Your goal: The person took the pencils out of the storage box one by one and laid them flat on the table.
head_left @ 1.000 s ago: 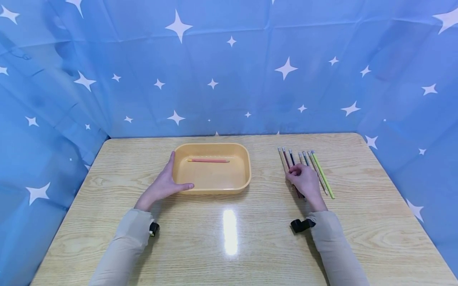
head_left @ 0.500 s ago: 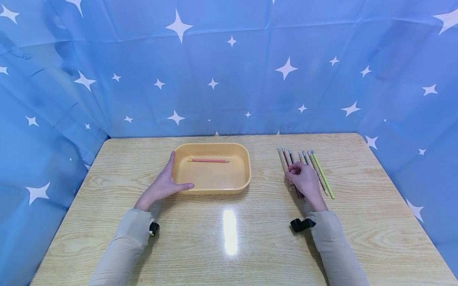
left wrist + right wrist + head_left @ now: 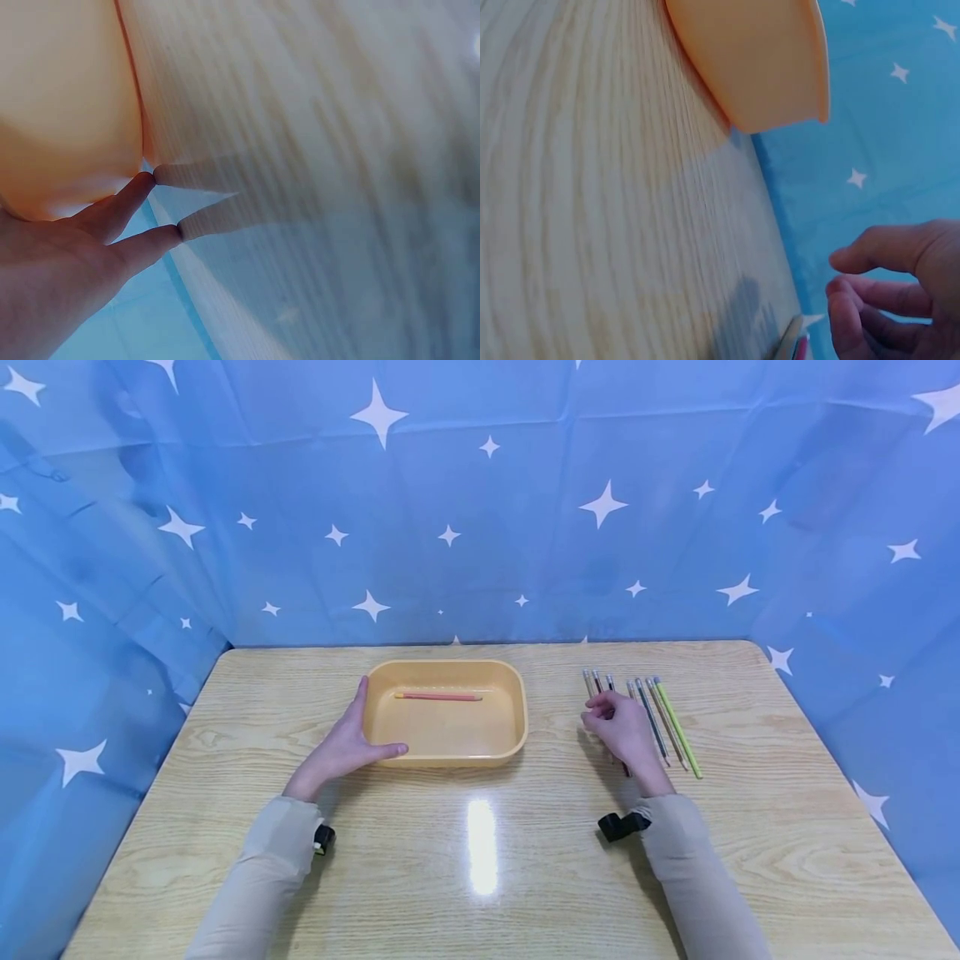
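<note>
My left hand [image 3: 347, 745] rests around the left end of a yellow-orange plastic tray [image 3: 450, 760], thumb at the front rim. In the left wrist view its straight fingers [image 3: 139, 251] lie along the tray's outer wall, with the tips at the table. One pink pencil [image 3: 438, 697] lies inside the tray. My right hand [image 3: 628, 735] is over the left part of a row of several pencils, covering their middles. Its fingers are loosely bent, and the right wrist view shows a gap between thumb [image 3: 862, 255] and forefinger with nothing in it. A lime green pencil [image 3: 678, 727] forms the row's right end.
Beside the lime green pencil lie a wood-coloured pencil [image 3: 667, 720] and a dark green one [image 3: 653, 722]. A blue curtain with white stars [image 3: 480, 527] hangs behind the wooden table [image 3: 420, 860]. Light glares off the table's middle.
My right hand has shifted left and slightly away from me along the pencil row, uncovering more of the dark green pencil. The left hand and the tray have stayed put.
</note>
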Available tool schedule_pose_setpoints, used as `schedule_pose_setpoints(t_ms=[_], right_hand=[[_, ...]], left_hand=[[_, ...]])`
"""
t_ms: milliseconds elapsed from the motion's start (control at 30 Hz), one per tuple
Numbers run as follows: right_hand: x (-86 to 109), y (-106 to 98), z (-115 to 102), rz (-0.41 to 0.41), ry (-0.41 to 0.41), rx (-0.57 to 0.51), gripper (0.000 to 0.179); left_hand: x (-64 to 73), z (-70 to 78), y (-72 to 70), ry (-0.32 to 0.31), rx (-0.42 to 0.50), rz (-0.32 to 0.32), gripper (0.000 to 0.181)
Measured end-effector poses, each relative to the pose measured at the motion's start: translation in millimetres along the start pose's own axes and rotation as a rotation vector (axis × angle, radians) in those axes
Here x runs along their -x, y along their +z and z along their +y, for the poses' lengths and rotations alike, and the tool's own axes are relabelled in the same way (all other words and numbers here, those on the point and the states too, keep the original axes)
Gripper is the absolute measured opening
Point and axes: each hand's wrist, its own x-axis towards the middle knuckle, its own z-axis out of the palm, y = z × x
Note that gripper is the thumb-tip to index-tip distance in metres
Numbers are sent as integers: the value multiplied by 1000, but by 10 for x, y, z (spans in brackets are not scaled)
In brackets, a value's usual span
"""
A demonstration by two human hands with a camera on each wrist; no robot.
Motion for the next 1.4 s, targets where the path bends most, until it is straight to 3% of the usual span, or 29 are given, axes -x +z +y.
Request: schedule_pose_setpoints(t_ms=[167,467,700,1133,1400], right_hand=[[-25,29,-101,-29,-8,-10,19],[-117,157,-316,-75,-133,-100,19],[-204,256,-521,-108,-185,-153,18],[-250,490,-788,-116,-259,-201,18],[-319,635,-971,-183,-328,-191,17]], left_hand=[[-2,3,-5,3,-4,2,131],[4,12,-5,4,-2,3,130],[2,14,-9,-9,-20,3,130],[11,22,-21,-10,12,4,128],[6,-1,-7,-14,9,4,130]])
